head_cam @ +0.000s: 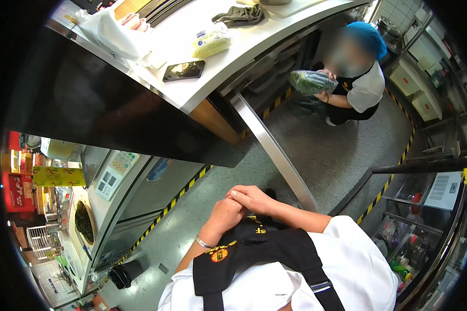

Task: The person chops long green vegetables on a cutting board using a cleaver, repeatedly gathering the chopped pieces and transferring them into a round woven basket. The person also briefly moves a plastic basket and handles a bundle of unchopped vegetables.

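Note:
My left hand [222, 214], with a silver bangle [203, 243] at its wrist, is in front of my black apron [272, 248]. Laid over it and clasping it is my right hand [255, 197]. No object shows in either hand, and the fingers of my left hand are mostly hidden. Beyond, at the upper right, a co-worker [367, 85] in a blue hair cap bends low beside an under-counter unit. That person holds a clear plastic bag of green leafy vegetables [311, 82] in both hands.
A metal-edged door [276, 151] stands out across the floor [327, 144]. On the white counter [253, 42] lie a phone [184, 70], a yellowish packet [212, 41] and a dark cloth [239, 15]. At left are a scale [116, 173] and a round tray of dark leaves [84, 222]. An open cabinet [406, 233] stands right.

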The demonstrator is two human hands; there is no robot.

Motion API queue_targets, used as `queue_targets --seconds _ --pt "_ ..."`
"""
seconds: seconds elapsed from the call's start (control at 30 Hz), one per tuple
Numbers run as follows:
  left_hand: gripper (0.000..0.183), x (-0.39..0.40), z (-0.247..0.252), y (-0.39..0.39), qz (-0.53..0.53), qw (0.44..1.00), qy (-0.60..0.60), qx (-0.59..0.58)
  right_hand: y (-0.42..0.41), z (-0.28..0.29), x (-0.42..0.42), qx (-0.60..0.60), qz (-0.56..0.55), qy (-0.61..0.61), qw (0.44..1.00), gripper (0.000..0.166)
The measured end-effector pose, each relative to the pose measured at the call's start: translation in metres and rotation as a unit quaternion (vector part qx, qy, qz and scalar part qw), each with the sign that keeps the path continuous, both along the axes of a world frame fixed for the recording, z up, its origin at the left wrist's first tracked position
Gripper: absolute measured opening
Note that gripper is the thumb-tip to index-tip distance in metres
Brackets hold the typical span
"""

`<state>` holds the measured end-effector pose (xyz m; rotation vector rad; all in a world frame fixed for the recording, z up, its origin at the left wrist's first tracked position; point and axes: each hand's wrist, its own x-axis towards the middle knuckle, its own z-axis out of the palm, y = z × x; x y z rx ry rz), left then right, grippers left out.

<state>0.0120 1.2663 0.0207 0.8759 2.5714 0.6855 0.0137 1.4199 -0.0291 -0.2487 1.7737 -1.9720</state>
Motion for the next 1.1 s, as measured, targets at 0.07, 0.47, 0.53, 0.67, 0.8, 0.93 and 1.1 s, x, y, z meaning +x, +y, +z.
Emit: queue_targets --seconds 0.07,0.47,0.53,0.67,0.8,0.93,1.1 --pt "0.017 0.000 0.000 0.000 0.002 1.000 0.007 0.003 0.000 0.000 0.003 0.007 -0.015 0.009 1.000 0.039" --pt "0.015 0.001 -0.009 -0.063 -0.031 0.999 0.025 0.027 -0.060 0.009 0.007 0.084 -0.091 0.089 0.988 0.035" --pt "0.018 0.010 -0.001 -0.088 -0.006 0.999 0.013 0.044 -0.085 0.009 0.007 0.137 -0.097 0.159 0.973 0.033" --pt "0.025 0.032 0.002 -0.153 0.060 0.998 -0.005 0.035 -0.133 0.012 0.018 0.190 -0.061 0.162 0.966 0.027" --pt "0.020 0.061 -0.016 -0.223 0.098 0.995 -0.018 0.016 -0.195 0.013 0.031 0.223 0.038 0.171 0.959 0.018" --pt "0.022 0.110 -0.010 -0.294 0.171 0.985 -0.022 0.003 -0.275 0.006 0.045 0.233 0.111 0.176 0.950 0.013" --pt "0.034 0.171 -0.010 -0.388 0.312 0.949 -0.049 0.013 -0.397 0.000 0.052 0.168 0.238 0.162 0.943 0.013"
